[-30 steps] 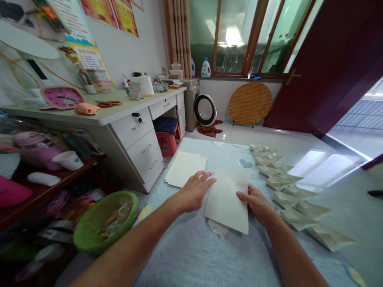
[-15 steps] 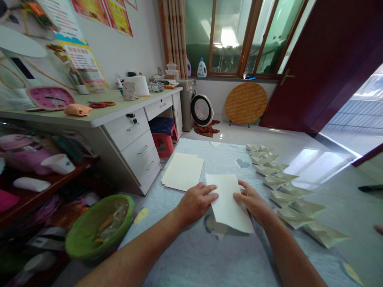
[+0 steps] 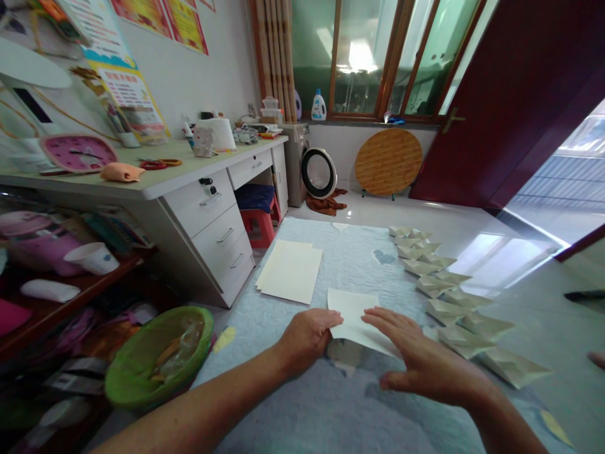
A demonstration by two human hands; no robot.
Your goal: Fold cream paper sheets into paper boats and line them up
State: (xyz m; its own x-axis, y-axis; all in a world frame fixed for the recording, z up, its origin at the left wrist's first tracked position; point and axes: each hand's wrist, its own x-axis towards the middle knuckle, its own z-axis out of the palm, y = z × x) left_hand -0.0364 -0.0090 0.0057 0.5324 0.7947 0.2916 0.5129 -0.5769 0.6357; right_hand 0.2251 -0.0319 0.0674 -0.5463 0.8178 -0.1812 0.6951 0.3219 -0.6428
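A cream paper sheet (image 3: 352, 315) lies on the pale blue quilt (image 3: 350, 265), with its near part bent or folded and partly hidden. My left hand (image 3: 305, 340) grips the sheet's left edge, fingers curled against it. My right hand (image 3: 420, 359) is raised with fingers spread, its fingertips over the sheet's right corner. A loose stack of cream paper (image 3: 289, 271) lies to the left and beyond both hands. Along the quilt's right side runs a row of several folded paper boats (image 3: 454, 309), nearest to my right hand.
To the left stand a white desk (image 3: 198, 214) and a green basket (image 3: 158, 359) with a plastic bag. A washing machine (image 3: 302, 164) and a round wooden tabletop (image 3: 387, 162) stand at the back. Part of another person (image 3: 598, 359) shows at the right edge.
My right hand has come up off the sheet and spread its fingers. The sheet now sits nearer me and looks shorter, with its edge bent.
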